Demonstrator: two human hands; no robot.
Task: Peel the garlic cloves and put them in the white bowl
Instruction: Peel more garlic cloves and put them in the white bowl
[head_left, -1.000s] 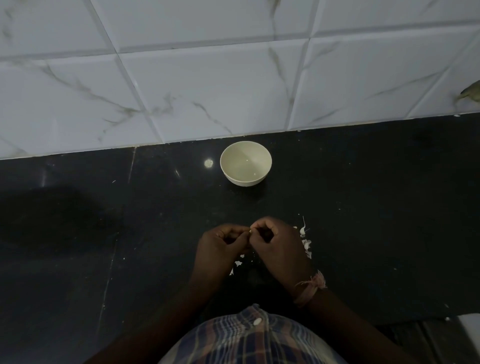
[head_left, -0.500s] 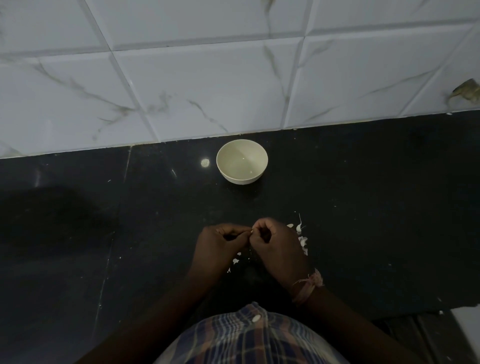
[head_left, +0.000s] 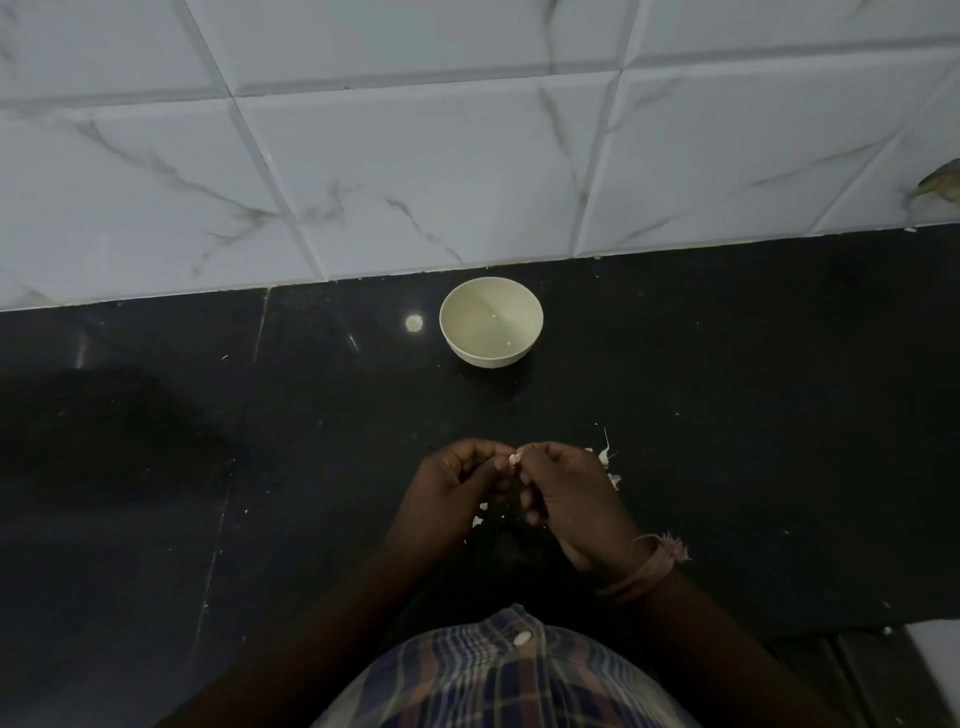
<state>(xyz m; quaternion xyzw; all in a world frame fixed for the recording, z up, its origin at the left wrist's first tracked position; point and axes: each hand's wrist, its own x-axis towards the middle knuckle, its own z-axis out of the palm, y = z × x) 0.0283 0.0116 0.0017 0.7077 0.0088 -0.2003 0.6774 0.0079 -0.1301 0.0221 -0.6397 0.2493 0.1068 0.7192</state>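
— Where is the garlic clove (head_left: 515, 458) just now?

— Up between the two hands, held above the black counter (head_left: 727, 389) near its front edge. Only a small pale tip of it shows, at the spot where the fingertips meet.

— And the hands themselves?

— The left hand (head_left: 457, 488) has its fingers curled in, thumb and forefinger pinching the clove from the left. The right hand (head_left: 566, 493) is curled the same way and pinches it from the right, so the two hands touch at the clove. A frayed thread band (head_left: 649, 569) is tied round the right wrist.

— The white bowl (head_left: 491, 325)?

— It stands upright well behind the hands, close to the back edge of the counter, just in front of the marbled wall tiles (head_left: 415, 171). I see no clove inside it.

— Anything else on the counter?

— Bits of garlic skin (head_left: 605, 457) lie just right of the right hand, and a few smaller scraps (head_left: 478, 519) lie under the hands.

— Any writing or labels?

— None that can be read. A checked shirt (head_left: 498, 675) with a pale button fills the bottom of the view.
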